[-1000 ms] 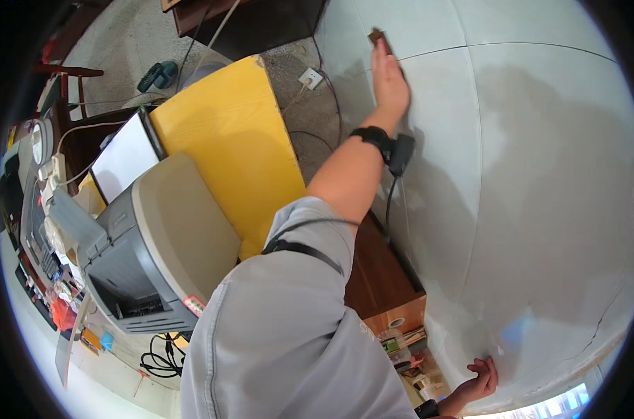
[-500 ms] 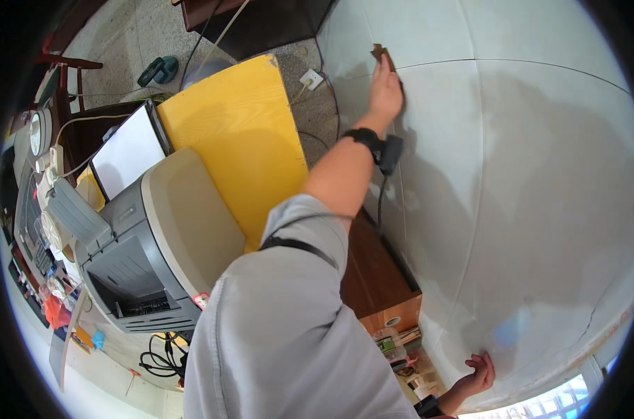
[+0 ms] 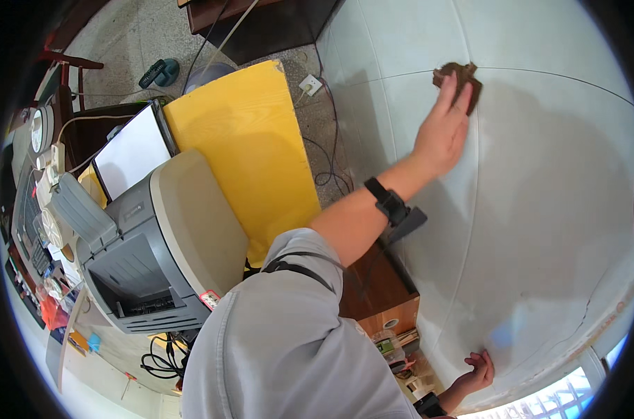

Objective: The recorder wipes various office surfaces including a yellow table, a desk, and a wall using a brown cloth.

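Note:
High on the pale tiled wall [image 3: 540,146], my left hand [image 3: 442,133] presses a brown cloth [image 3: 474,91] flat under its fingers. The cloth's edge shows past the fingertips, beside a tile joint; the rest is covered by the hand. A black strap with a small dark device [image 3: 393,207] is on that wrist. At the lower right, my right hand [image 3: 476,373] is close to the wall with its fingers loosely bent and apart. Nothing shows in it, and I cannot tell whether it touches the wall. Its wrist also wears a black band.
On my left a grey and beige printer [image 3: 198,209] stands by a yellow board [image 3: 240,140]. A wooden cabinet [image 3: 373,279] with small items is below my left arm. Cables and a white socket [image 3: 310,85] lie at the wall's foot. A barred window [image 3: 554,401] is lower right.
My left hand has slid the brown cloth to the right across the wall tiles, and more of the cloth shows. The right hand has stayed in place.

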The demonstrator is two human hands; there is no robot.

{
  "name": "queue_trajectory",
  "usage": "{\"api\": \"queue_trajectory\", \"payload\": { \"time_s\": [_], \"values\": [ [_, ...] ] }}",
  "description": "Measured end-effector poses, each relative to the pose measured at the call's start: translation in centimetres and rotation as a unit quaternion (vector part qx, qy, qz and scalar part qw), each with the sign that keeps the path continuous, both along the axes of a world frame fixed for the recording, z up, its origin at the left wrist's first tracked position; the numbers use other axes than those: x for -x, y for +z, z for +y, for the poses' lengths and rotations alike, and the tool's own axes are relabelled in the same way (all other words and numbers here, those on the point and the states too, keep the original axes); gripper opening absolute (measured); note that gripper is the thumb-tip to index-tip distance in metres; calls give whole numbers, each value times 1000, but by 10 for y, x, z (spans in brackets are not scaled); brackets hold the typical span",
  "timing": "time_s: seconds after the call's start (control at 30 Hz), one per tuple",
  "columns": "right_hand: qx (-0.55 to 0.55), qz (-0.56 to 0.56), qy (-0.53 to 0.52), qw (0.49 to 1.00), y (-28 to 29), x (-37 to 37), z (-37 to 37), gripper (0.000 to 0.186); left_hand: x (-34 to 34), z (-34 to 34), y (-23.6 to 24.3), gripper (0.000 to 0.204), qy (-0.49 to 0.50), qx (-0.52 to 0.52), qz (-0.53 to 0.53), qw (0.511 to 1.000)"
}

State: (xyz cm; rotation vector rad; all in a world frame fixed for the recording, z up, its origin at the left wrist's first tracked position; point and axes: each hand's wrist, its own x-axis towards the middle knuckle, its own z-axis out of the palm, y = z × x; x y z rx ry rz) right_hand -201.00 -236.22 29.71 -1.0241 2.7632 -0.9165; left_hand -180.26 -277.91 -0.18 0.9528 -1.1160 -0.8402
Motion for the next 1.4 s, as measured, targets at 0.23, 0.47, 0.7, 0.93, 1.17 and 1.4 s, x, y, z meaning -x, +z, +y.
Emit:
{"api": "queue_trajectory", "payload": {
  "time_s": [0.23,0.47,0.7,0.93,1.17,1.4],
  "values": [
    [0,2,24,1000,0,0,-6,27,-2,-32,-105,53,37,-231,22,972],
    [17,-22,42,999,-1,7,8,27,30,24,-106,55,22,-270,32,962],
    [-48,-11,53,997,2,3,-4,26,30,95,-74,57,-186,-353,266,877],
    [68,-146,54,985,-7,-20,5,23,39,127,38,67,-261,-420,311,812],
    [-93,-98,212,968,-35,-96,101,25,51,172,89,64,-293,-338,307,840],
    [-83,-203,119,968,-54,-110,225,27,94,246,136,66,-303,-275,231,883]
  ]
}}
